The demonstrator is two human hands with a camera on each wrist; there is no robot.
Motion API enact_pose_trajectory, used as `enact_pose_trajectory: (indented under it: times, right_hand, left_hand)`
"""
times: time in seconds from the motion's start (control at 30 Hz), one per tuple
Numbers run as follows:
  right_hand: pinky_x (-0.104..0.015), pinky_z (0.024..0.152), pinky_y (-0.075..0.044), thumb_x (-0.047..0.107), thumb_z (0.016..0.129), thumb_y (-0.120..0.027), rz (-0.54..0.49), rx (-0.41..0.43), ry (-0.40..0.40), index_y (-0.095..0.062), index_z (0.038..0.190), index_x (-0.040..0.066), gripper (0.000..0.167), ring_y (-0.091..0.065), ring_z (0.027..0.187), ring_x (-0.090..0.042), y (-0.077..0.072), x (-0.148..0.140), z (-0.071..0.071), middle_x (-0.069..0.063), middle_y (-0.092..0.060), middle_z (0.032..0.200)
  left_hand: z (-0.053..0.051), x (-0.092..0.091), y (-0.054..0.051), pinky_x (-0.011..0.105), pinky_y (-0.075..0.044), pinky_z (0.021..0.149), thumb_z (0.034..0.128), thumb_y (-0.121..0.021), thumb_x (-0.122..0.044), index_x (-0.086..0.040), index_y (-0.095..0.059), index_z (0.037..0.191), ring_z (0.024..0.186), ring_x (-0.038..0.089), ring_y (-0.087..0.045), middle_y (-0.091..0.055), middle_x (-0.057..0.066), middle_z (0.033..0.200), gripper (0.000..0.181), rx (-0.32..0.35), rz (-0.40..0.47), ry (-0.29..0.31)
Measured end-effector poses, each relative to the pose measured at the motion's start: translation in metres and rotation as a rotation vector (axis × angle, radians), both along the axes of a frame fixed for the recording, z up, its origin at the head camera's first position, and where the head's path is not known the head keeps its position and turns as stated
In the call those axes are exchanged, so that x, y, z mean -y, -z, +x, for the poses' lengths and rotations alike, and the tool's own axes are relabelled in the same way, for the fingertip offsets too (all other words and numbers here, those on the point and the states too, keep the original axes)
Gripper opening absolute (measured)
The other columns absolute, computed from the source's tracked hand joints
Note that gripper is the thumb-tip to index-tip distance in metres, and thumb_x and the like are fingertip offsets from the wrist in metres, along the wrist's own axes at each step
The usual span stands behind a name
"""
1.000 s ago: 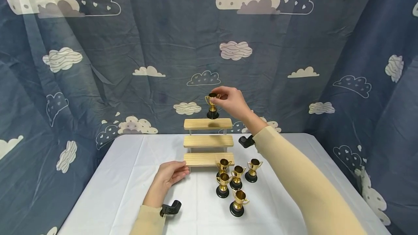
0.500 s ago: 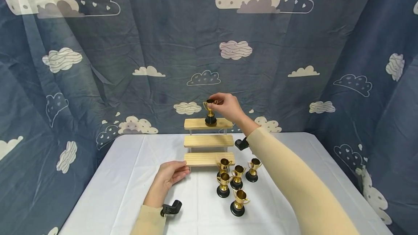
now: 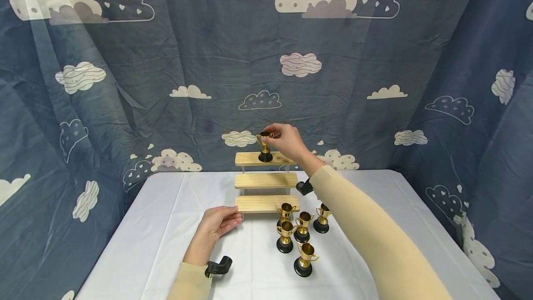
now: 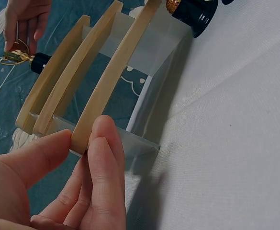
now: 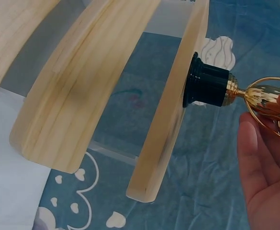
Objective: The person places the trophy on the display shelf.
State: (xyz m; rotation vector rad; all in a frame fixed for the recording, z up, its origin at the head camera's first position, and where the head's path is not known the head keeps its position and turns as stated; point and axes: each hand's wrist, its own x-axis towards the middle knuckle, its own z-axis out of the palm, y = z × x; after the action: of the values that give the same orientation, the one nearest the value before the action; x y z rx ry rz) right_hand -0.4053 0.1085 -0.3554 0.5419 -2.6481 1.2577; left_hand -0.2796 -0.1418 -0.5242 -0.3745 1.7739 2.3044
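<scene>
A small gold trophy cup (image 3: 265,155) with a black base stands upright on the top step of a three-tier wooden display stand (image 3: 250,204). My right hand (image 3: 287,141) pinches its cup beside the handle; in the right wrist view the trophy's black base (image 5: 209,84) meets the top board. My left hand (image 3: 217,222) grips the left end of the lowest board (image 4: 104,93) between thumb and fingers, as the left wrist view shows. Several more trophies (image 3: 303,260) stand upright on the table, in front of the stand and to its right.
A white cloth covers the table (image 3: 158,235). Behind and at the sides hangs a blue curtain (image 3: 216,59) with a cloud pattern. Clear side panels (image 4: 135,139) support the stand's boards. A trophy (image 3: 285,211) stands close against the lowest board's right front.
My right hand has lowered the trophy and shifted it a little left, from above the stand down onto the top step. The left hand has stayed on the lowest board.
</scene>
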Motion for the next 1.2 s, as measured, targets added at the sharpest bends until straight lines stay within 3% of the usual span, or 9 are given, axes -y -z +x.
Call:
enact_pose_trajectory:
  times: [0.43, 0.8, 1.07, 1.2]
  right_hand:
    - [-0.037, 0.081, -0.057, 0.035, 0.094, -0.074, -0.022, -0.022, 0.016, -0.068, 0.125, 0.021, 0.035, -0.064, 0.096, -0.014, 0.0037, 0.0018, -0.0002, 0.004, -0.066, 0.108]
    - [-0.037, 0.078, -0.057, 0.035, 0.093, -0.074, -0.006, -0.051, 0.059, -0.068, 0.125, 0.022, 0.035, -0.064, 0.095, -0.015, 0.0058, 0.003, 0.0021, 0.004, -0.066, 0.106]
    - [-0.042, 0.081, -0.058, 0.039, 0.092, -0.075, 0.037, -0.068, 0.06, -0.061, 0.137, 0.021, 0.05, -0.065, 0.101, -0.018, 0.0044, -0.0011, 0.0041, -0.001, -0.066, 0.118]
    - [-0.042, 0.08, -0.057, 0.04, 0.092, -0.075, 0.07, -0.064, 0.064, -0.059, 0.139, 0.023, 0.053, -0.066, 0.099, -0.017, -0.0004, -0.0042, 0.0086, 0.001, -0.066, 0.115]
  left_hand:
    - [-0.0003, -0.0012, 0.0011, 0.027, -0.062, 0.068, 0.0882, -0.076, -0.006, 0.011, -0.068, 0.108, 0.074, 0.022, -0.074, -0.074, 0.016, 0.084, 0.028, 0.006, 0.011, -0.013]
    - [0.0026, -0.0002, 0.0005, 0.028, -0.062, 0.071, 0.0894, -0.073, -0.007, 0.011, -0.067, 0.111, 0.078, 0.022, -0.074, -0.074, 0.017, 0.087, 0.029, -0.017, -0.01, 0.022]
    - [0.0043, 0.0005, -0.0006, 0.029, -0.062, 0.073, 0.0895, -0.074, -0.009, 0.011, -0.067, 0.112, 0.08, 0.022, -0.074, -0.074, 0.017, 0.089, 0.031, -0.015, -0.012, 0.027]
    - [0.0059, 0.0013, -0.0018, 0.03, -0.062, 0.075, 0.0894, -0.074, -0.008, 0.013, -0.066, 0.114, 0.08, 0.022, -0.074, -0.074, 0.018, 0.089, 0.033, -0.018, -0.011, 0.023]
